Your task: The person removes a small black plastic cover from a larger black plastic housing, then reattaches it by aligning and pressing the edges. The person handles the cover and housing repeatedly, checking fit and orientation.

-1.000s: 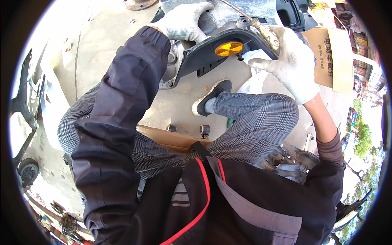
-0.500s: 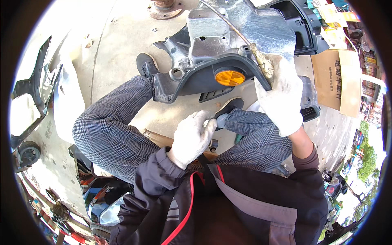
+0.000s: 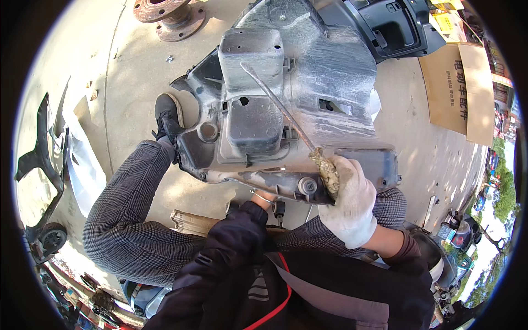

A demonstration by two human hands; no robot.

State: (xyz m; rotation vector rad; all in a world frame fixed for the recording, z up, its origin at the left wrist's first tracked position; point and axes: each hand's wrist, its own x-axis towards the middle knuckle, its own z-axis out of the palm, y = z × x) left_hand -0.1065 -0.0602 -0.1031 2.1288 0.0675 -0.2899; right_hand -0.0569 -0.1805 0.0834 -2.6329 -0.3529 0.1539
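A large, dusty dark-grey plastic scooter body panel (image 3: 256, 126) lies between my legs, its two raised boxes facing up. My right hand (image 3: 351, 201), in a white glove, is closed round the mottled yellowish handle of a long screwdriver (image 3: 283, 113). The rusty shaft slants up and left over the panel, and the fist is at the panel's near rim. My left wrist (image 3: 265, 197), with a thin bracelet on it, goes under the near edge. The left hand's fingers are hidden beneath the panel.
A rusty flanged metal piece (image 3: 173, 21) stands on the concrete at the far left. Beyond the panel lies a black plastic housing (image 3: 388, 27). A cardboard box (image 3: 454, 93) is at the right, and a black frame piece (image 3: 44, 159) at the left. My shoe (image 3: 168, 115) touches the panel's left side.
The panel has tipped toward me and lies flatter, so its orange reflector is out of sight. My left hand has gone under its near edge. My right hand has come nearer with the screwdriver.
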